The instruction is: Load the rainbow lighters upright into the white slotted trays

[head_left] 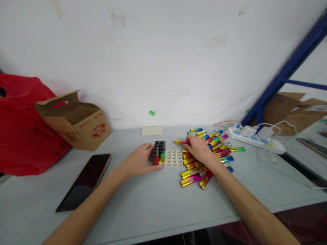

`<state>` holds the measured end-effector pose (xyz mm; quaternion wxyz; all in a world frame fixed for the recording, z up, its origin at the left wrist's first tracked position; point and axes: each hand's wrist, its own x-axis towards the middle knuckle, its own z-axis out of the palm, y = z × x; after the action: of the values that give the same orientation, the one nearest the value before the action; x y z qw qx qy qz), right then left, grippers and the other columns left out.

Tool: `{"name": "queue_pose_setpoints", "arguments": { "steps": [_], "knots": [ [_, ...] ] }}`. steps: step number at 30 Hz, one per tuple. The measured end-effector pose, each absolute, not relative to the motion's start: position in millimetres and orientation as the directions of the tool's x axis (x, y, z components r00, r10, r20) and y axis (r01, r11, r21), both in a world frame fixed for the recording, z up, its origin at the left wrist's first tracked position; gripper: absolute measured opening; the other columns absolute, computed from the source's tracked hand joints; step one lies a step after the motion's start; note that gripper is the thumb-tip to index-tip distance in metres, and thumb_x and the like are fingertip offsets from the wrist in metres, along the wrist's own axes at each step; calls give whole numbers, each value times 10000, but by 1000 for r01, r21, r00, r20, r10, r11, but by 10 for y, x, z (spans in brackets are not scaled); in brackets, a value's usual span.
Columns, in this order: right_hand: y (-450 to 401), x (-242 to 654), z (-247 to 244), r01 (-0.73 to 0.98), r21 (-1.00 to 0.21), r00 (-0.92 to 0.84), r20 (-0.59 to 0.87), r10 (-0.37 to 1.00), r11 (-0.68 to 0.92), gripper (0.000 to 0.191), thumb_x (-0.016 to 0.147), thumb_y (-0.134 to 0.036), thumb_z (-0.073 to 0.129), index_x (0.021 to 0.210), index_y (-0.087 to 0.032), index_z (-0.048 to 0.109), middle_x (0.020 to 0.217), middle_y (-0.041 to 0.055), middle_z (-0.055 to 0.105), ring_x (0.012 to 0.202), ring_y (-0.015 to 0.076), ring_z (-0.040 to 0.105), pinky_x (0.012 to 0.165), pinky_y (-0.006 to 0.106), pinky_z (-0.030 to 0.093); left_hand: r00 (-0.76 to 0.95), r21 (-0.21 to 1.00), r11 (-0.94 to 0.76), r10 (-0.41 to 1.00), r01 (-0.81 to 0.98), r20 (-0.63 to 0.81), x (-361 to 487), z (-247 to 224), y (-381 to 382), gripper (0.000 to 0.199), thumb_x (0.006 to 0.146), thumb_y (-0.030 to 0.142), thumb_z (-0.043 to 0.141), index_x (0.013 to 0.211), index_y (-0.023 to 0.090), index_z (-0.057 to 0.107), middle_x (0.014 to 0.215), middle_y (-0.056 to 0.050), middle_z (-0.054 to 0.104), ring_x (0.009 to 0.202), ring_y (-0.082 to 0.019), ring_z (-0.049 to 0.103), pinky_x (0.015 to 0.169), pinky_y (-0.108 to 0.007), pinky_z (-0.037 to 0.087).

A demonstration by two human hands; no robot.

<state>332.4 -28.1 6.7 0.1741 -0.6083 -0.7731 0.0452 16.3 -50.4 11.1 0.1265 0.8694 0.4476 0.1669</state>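
Observation:
A white tray (174,158) with rows of round-edged pockets lies on the table. Two columns of lighters (159,149) stand upright at its left end, black tops up. My left hand (140,159) curves around that end, thumb along the near edge and fingers beside the lighters. Just right of the tray, my right hand (198,148) pinches a yellow-and-red lighter (180,142), which points left. Its fingertips are partly hidden. Beneath and around this hand spreads a loose pile of shiny multicoloured lighters (192,179), some covered by the hand and forearm.
Another white tray (152,130) lies by the wall. To the left are a phone (85,182), an open cardboard box (84,126) and a red bag (28,126). A power strip (255,139) with plugs and white cables lies right, near a blue metal frame (286,73).

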Motion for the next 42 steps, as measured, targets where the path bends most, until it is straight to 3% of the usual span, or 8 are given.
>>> {"name": "queue_pose_setpoints", "arguments": {
  "steps": [3, 7, 13, 20, 24, 27, 34, 42],
  "knots": [
    [-254, 3317, 65, 853, -413, -189, 323, 927, 318, 98, 1095, -240, 649, 1149, -183, 707, 1017, 120, 817, 952, 275, 759, 861, 351, 520, 543, 359, -571, 819, 738, 187, 164, 93, -494, 571, 822, 747, 846, 1036, 242, 688, 1162, -136, 736, 1099, -365, 723, 1008, -503, 620],
    [-227, 3313, 86, 672, -639, -72, 447, 892, 375, 211, 1062, -384, 687, 1148, -201, 750, 967, 85, 827, 897, 256, 765, 854, 353, 551, 512, 375, -548, 835, 747, 201, 178, 73, -493, 558, 818, 757, 832, 974, 248, 665, 1103, -112, 735, 1030, -349, 724, 947, -484, 620],
    [-257, 3166, 157, 151, -932, 28, 339, 941, 331, 413, 896, -631, 806, 933, -220, 794, 906, 46, 783, 820, 212, 684, 780, 340, 560, 489, 389, -523, 851, 758, 192, 186, 56, -489, 571, 795, 766, 847, 959, 254, 655, 1101, -109, 726, 1037, -356, 723, 955, -490, 615],
    [-432, 2934, 277, -377, -913, 0, 168, 986, 156, 544, 744, -684, 968, 810, -234, 670, 838, -18, 682, 797, 156, 644, 762, 287, 587, 512, 403, -555, 831, 728, 219, 164, 63, -488, 574, 813, 766, 840, 977, 243, 671, 1099, -113, 731, 1039, -353, 716, 956, -501, 617],
    [-512, 2890, 323, -394, -915, -133, 149, 980, 86, 568, 789, -720, 930, 984, -260, 660, 773, -51, 667, 602, 115, 565, 610, 254, 516, 511, 412, -543, 837, 732, 197, 161, 71, -500, 564, 826, 742, 846, 1021, 235, 694, 1129, -118, 735, 1069, -356, 719, 979, -499, 609],
    [-546, 2854, 332, -358, -932, -177, 129, 976, 58, 609, 796, -743, 917, 1075, -269, 654, 654, -107, 516, 489, 82, 360, 472, 204, 330, 508, 409, -542, 838, 734, 199, 157, 65, -498, 566, 822, 745, 850, 1033, 240, 705, 1144, -121, 742, 1101, -365, 718, 1002, -500, 604],
    [-579, 2796, 294, -255, -965, -243, 3, 970, -61, 788, 818, -992, 646, 649, -251, 439, 571, -104, 246, 488, 73, 155, 455, 233, 115, 521, 417, -560, 826, 716, 216, 148, 47, -488, 575, 825, 764, 837, 1052, 249, 717, 1169, -124, 752, 1116, -364, 720, 1013, -503, 609],
    [-617, 2756, 294, -105, -992, -128, -57, 990, -70, 576, 917, -669, 515, 527, -278, 350, 475, -73, 228, 437, 87, 161, 422, 250, 126, 523, 415, -559, 826, 717, 209, 156, 63, -494, 563, 835, 745, 842, 1077, 252, 713, 1184, -122, 752, 1127, -357, 722, 1023, -486, 604]
  ]
}}
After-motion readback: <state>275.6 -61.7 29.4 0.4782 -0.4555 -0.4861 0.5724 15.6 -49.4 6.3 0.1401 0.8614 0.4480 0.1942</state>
